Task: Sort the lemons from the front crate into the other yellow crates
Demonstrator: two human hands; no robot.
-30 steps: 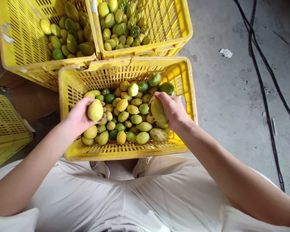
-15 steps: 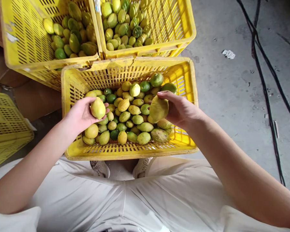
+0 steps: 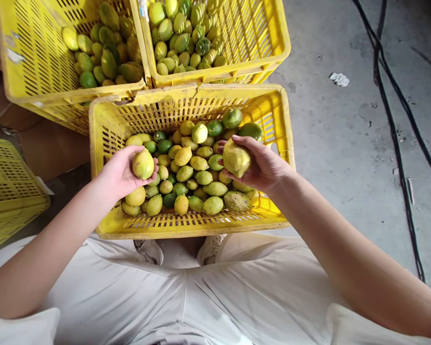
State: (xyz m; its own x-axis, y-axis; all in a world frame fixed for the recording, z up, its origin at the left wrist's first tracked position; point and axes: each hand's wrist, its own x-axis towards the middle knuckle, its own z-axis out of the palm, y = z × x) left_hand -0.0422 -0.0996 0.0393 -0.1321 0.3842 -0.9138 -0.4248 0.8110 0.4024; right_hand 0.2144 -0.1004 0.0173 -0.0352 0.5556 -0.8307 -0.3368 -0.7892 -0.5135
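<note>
A yellow slatted crate (image 3: 104, 124) sits on the floor between my knees, part full of green and yellow lemons (image 3: 194, 177). My left hand (image 3: 117, 175) is closed round a yellow lemon (image 3: 142, 164) above the crate's left side. My right hand (image 3: 264, 165) cups a larger pale yellow lemon (image 3: 236, 158) above the right side, palm turned up, fingers curled about it. Both hands hover just over the heap.
Two more yellow crates stand behind: the left crate (image 3: 28, 72) and the right crate (image 3: 258, 43), each holding lemons. Another yellow crate (image 3: 10, 191) lies at far left. Black cables (image 3: 395, 129) run along the concrete floor at right. My white-trousered legs fill the foreground.
My right hand has turned its lemon over, from gripping it low in the heap to cradling it palm-up a little higher. The left hand and its lemon barely moved.
</note>
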